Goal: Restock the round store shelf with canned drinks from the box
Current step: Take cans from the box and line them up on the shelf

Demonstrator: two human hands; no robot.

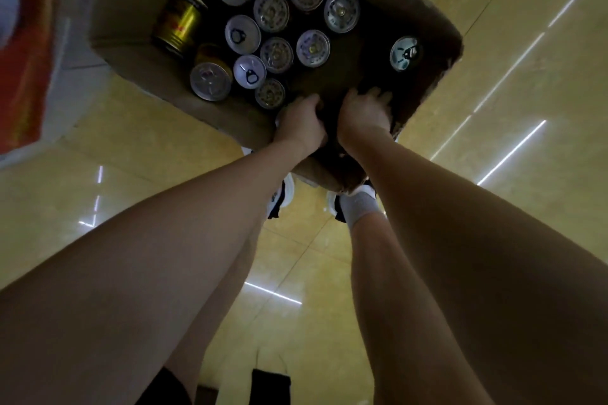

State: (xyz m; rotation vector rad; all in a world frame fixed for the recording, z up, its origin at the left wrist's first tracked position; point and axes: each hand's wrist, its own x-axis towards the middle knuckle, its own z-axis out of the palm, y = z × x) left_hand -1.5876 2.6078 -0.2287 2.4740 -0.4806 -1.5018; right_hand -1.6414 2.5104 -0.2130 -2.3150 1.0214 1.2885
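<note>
An open cardboard box (138, 62) stands on the floor below me. Inside stand several canned drinks seen from the top, among them silver-lidded cans (249, 71) and a lone can (405, 53) at the right. A gold can (179, 23) lies tilted at the left side. Both my hands reach into the box's near corner. My left hand (301, 125) curls round a dark can that it mostly hides. Beside it, my right hand (363, 113) curls over another dark can next to the box wall.
A curved red and white base (26, 52), perhaps the round shelf, rises at the left beside the box. Glossy yellow floor tiles (510, 108) surround the box. My feet in white shoes (357, 200) stand just behind its near corner.
</note>
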